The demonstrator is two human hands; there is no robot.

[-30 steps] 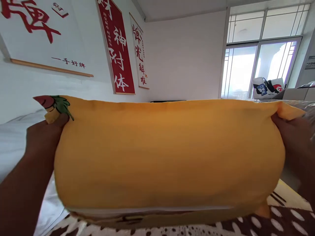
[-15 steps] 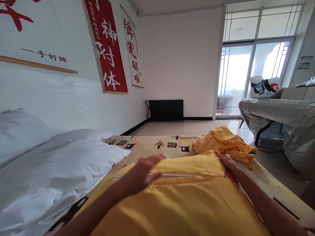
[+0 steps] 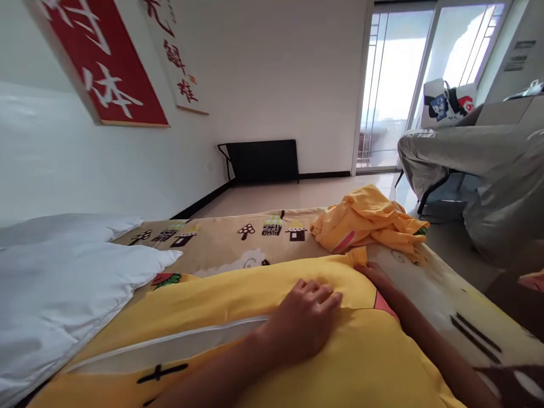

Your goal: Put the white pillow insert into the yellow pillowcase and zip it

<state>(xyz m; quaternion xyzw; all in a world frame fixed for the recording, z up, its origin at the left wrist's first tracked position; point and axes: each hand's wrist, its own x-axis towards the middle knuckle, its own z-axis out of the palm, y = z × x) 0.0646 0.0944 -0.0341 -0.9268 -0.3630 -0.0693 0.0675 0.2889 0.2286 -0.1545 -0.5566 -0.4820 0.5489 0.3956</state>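
A yellow pillow cover (image 3: 212, 289) with a white pillow inside lies across the bed in front of me. Its long zipper opening (image 3: 178, 340) gapes on the left, showing white within. My left hand (image 3: 308, 317) is closed at the opening's right end, its curled fingers pressed on the yellow cloth. At the far right corner my right hand (image 3: 374, 275) grips the cover, with most of its fingers hidden behind the cloth.
White pillows (image 3: 63, 289) lie at the left. A crumpled orange cloth (image 3: 369, 218) sits beyond the right corner on the patterned bedsheet (image 3: 225, 232). A plastic-covered table (image 3: 467, 150) stands at the right, a black folded table (image 3: 263, 161) by the wall.
My left hand has moved right and down onto the cover. More of the zipper opening shows at the left. The right hand stays at the corner, and the view has tilted down.
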